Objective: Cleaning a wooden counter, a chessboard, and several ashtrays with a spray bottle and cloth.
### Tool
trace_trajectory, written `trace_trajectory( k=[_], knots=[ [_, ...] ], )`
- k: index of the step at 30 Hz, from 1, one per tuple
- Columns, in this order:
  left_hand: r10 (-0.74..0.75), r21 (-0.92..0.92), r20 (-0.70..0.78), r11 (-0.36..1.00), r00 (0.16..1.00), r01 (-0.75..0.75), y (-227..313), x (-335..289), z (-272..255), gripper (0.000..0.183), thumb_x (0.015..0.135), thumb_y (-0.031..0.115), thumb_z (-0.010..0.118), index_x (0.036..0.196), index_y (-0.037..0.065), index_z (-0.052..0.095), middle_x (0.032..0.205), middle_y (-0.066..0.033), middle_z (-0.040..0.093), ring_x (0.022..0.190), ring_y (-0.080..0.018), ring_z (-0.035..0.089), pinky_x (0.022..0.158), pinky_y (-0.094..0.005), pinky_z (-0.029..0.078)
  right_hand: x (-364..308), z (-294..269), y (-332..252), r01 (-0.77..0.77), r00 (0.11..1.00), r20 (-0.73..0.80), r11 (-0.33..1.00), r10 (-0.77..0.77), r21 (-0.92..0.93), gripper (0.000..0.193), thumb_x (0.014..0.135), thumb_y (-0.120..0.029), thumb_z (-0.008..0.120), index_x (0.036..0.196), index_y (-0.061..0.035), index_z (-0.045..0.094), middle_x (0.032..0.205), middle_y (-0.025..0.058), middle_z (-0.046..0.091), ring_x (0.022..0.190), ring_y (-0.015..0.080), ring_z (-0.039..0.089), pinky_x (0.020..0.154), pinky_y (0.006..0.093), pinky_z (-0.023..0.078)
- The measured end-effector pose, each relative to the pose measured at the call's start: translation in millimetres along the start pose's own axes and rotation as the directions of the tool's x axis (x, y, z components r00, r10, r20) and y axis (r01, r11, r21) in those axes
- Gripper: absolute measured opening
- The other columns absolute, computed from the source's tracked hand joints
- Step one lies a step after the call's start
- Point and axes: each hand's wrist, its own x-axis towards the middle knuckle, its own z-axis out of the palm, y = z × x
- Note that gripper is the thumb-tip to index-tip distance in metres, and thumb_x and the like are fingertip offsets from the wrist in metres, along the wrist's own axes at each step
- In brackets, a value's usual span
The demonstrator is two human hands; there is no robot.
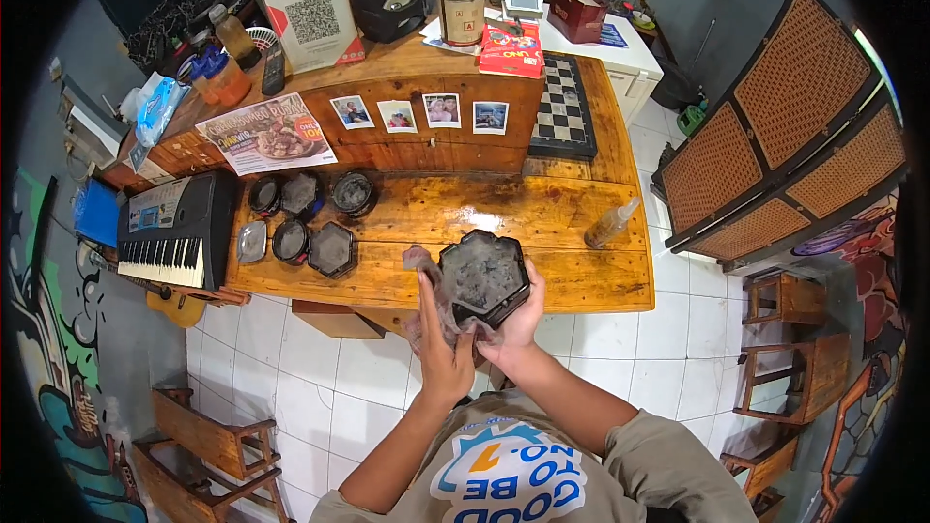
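In front of my body I hold up a black many-sided ashtray [484, 271], its inside coated with grey ash. My right hand [521, 324] grips it from the right and below. Against its left side, my left hand [444, 358] presses a thin greyish-pink cloth [415, 260], fingers pointing up along it. On the wooden table to the left stand more dark, ash-dusted ashtrays, among them a hexagonal ashtray [332, 250] and a round ashtray [354, 193]. Beside them lies a small clear dish [253, 241].
The wooden table [562, 276] carries a spray bottle [612, 224] at right and a keyboard instrument [174, 232] at left. Behind rises a raised counter [436, 150] with photos; a chessboard [567, 111] lies beside it. A woven folding screen [790, 126] and wooden stools [794, 378] stand right.
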Motion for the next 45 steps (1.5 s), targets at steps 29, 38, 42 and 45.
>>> trace_trajectory(
  k=[29,38,42,45],
  knots=[
    [0.316,0.178,0.479,0.878,0.819,-0.443,27.5,65.2,-36.6,0.031,0.090,0.023,0.064,0.114,0.004,0.067,0.131,-0.0109,0.061,0.134,-0.0322,0.046,0.116,-0.0546,0.025,1.9,-21.0,-10.7,-0.266,0.961,-0.203,0.826,0.187,-0.498,0.055,0.101,-0.048,0.027,0.127,-0.0094,0.055,0.119,0.0086,0.064,0.108,0.0210,0.062,0.093,0.0378,0.050],
    [-0.356,-0.410,0.479,0.717,0.802,0.563,-26.1,69.2,-37.8,0.054,0.104,0.045,0.043,0.124,-0.003,0.058,0.121,-0.0125,0.062,0.114,-0.0220,0.057,0.101,-0.0342,0.041,11.2,-21.7,-27.8,-0.424,0.904,-0.043,0.882,0.425,-0.204,0.057,0.097,-0.051,0.036,0.131,-0.0094,0.056,0.126,0.0101,0.063,0.110,0.0246,0.063,0.098,0.0413,0.050],
    [-0.455,-0.581,0.245,0.638,0.856,0.505,-19.7,48.6,-6.1,0.063,0.103,0.050,0.040,0.137,-0.002,0.047,0.126,-0.0109,0.058,0.112,-0.0188,0.055,0.102,-0.0330,0.040,24.1,-12.9,-44.9,-0.199,0.979,0.027,0.972,0.204,-0.124,0.060,0.093,-0.054,0.040,0.128,-0.0091,0.059,0.126,0.0106,0.064,0.111,0.0269,0.063,0.097,0.0419,0.049],
    [-0.415,-0.484,0.297,0.711,0.860,0.511,-19.1,18.0,22.8,0.069,0.103,0.052,0.037,0.142,-0.004,0.041,0.136,-0.0167,0.051,0.125,-0.0233,0.048,0.108,-0.0362,0.036,42.6,1.2,-39.3,0.075,0.974,-0.217,0.997,-0.072,0.006,0.057,0.092,-0.058,0.042,0.116,-0.0106,0.064,0.115,0.0079,0.067,0.101,0.0271,0.064,0.090,0.0422,0.051]
  ],
)
